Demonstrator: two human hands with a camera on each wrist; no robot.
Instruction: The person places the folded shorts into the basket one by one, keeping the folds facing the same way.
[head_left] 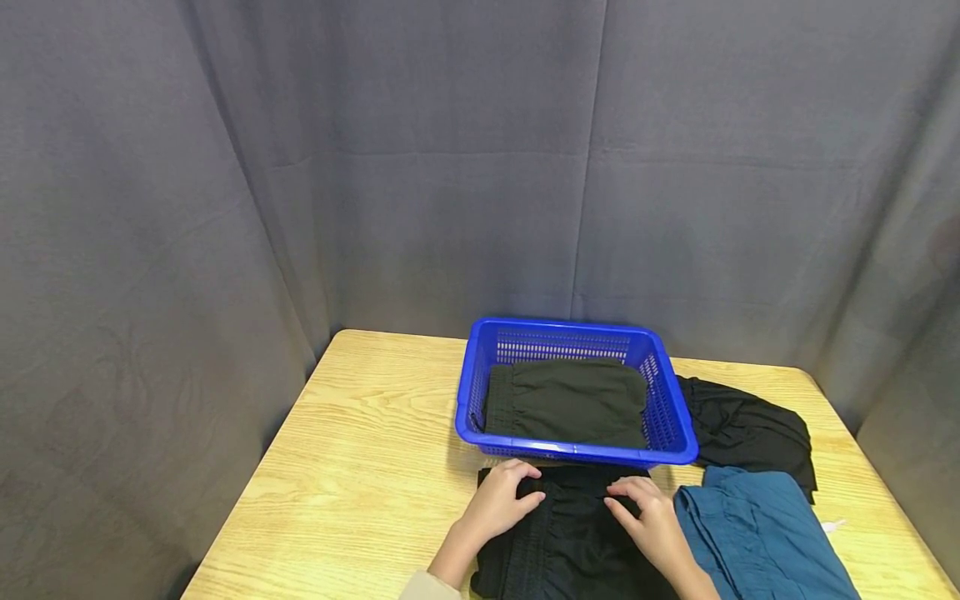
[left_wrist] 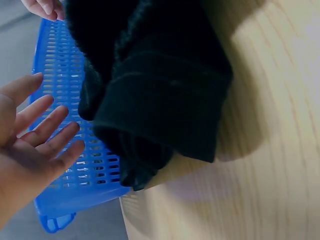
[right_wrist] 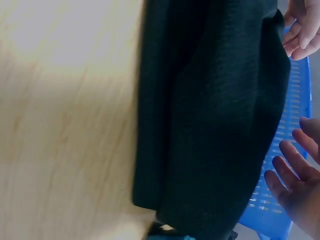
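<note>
A folded pair of black elastic-waist pants [head_left: 585, 542] lies on the table in front of the blue basket, its gathered waistband toward the left. My left hand [head_left: 498, 504] is over the upper left part of it, thumb and fingers apart. Over the upper right part is my right hand [head_left: 651, 521], fingers loosely bent. Both wrist views show the left hand [left_wrist: 40, 135] and right hand [right_wrist: 297, 170] with spread fingers beside the dark cloth, nothing gripped. Inside the blue plastic basket [head_left: 562, 452] rests a folded dark olive garment [head_left: 573, 400] with a gathered waistband.
Right of the basket lies a loosely folded black garment [head_left: 750, 433]. A folded blue garment [head_left: 772, 533] overlaps its near end, close to my right forearm. The wooden table [head_left: 360, 450] extends to the left, and grey curtains [head_left: 465, 167] hang behind it and on both sides.
</note>
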